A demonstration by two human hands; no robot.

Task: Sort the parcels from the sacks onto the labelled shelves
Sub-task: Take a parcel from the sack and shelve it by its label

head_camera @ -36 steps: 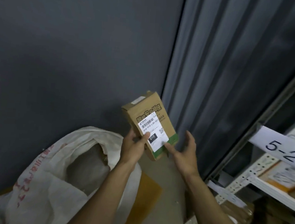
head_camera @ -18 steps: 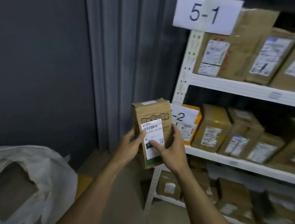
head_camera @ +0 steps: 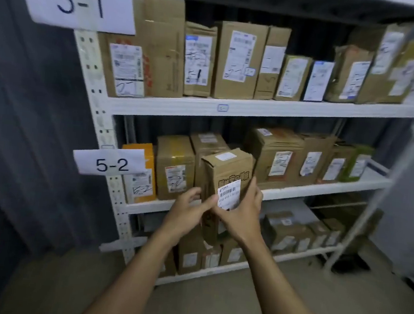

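Since half a second ago the view has swung right: the sack is out of sight and the rack fills the frame, with the parcel [head_camera: 227, 173] carried across in front of it. That brown carton, a white barcode sticker on its front, is held upright in the air just right of the 5-2 label [head_camera: 110, 164], in front of the cartons on that label's shelf [head_camera: 323, 189]. The left hand [head_camera: 186, 211] grips its left edge, thumb laid across the front toward the sticker. The right hand [head_camera: 240, 215] wraps its right side, fingers curled behind and thumb on the sticker's lower part. An orange parcel [head_camera: 140, 176] stands partly behind the 5-2 label. Well above the 5-2 label hangs the 5-1 label [head_camera: 77, 1], beside a row of upright cartons [head_camera: 237, 59]. Below the 5-2 label, smaller boxes [head_camera: 286, 235] sit on the lower shelves.
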